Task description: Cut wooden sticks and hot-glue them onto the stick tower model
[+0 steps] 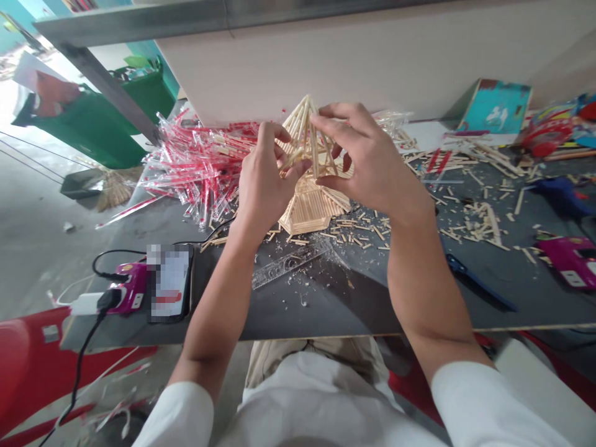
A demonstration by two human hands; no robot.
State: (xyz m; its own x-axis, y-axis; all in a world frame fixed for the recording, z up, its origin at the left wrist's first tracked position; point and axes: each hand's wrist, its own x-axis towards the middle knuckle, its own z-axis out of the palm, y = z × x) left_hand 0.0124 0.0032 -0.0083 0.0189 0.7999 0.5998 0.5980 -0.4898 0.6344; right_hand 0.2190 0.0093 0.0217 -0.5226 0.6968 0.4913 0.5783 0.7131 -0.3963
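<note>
A cone-shaped roof of thin wooden sticks (305, 124) stands over a tiered stick base (307, 214) on the dark table. My left hand (270, 171) is at the roof's left side, fingers curled and thumb reaching to its lower front. On the right side, my right hand (361, 155) has its fingertips against the upper sticks and its thumb near the lower edge. Both hands are closed round the roof. The fingers partly hide where roof and base meet.
Red-and-clear plastic wrappers (200, 161) are heaped at the left. Cut stick pieces (479, 220) litter the right. A clear ruler (288, 264), a phone (172, 282), a purple power strip (133, 285) and a dark blue tool (479, 282) lie nearer the front edge.
</note>
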